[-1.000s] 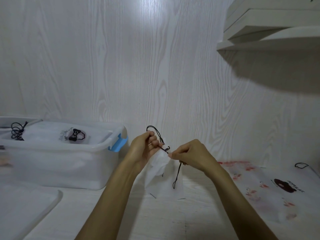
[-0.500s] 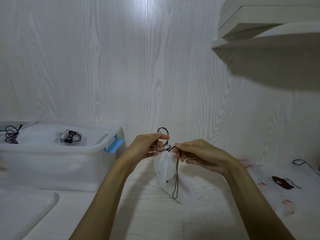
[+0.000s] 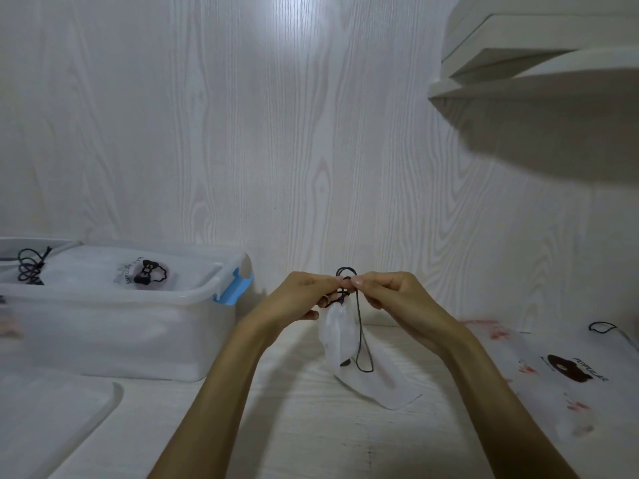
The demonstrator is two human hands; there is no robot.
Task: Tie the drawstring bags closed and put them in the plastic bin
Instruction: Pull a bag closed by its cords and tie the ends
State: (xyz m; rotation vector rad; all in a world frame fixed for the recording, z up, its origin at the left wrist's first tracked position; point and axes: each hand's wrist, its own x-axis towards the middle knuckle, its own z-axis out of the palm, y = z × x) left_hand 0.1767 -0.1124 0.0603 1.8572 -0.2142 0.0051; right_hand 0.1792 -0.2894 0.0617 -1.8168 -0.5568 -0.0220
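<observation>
The white drawstring bag (image 3: 340, 337) hangs above the table's (image 3: 311, 437) centre, its black cord (image 3: 361, 326) pinched at the neck by left hand (image 3: 297, 299) and right hand (image 3: 390, 295), fingertips meeting, with the plastic bin (image 3: 114, 326) at nine o'clock.

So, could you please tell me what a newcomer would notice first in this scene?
First, the two hands meeting at centre: the left hand and right hand pinch a black drawstring above a small white bag hanging to the tabletop. Left of them stands a clear plastic bin with a blue latch; a printed bag lies flat at right.
</observation>
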